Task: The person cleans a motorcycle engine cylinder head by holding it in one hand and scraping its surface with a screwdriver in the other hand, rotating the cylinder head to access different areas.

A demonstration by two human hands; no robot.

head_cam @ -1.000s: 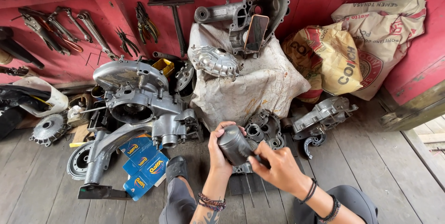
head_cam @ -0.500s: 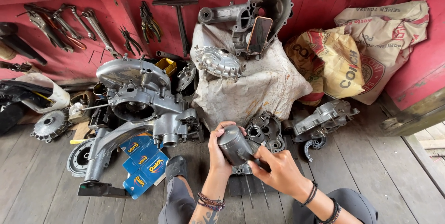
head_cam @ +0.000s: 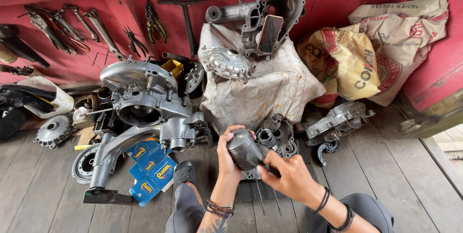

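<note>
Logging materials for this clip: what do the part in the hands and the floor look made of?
The part looks like metal, probably aluminium: dull grey sheen, smooth rounded wall. Left hand grips it; right hand touches it. The floor looks like weathered bare wood: grey planks with gaps.

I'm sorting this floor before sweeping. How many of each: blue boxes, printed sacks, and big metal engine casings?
Blue boxes: 3, stacked by the left knee.
Printed sacks: 2, against the red wall.
Big engine casings: 3, one large on the floor at left, one atop the grey cloth, one at right.
Total: 8.
The left hand holds a dark cylindrical part, uncounted.
</note>
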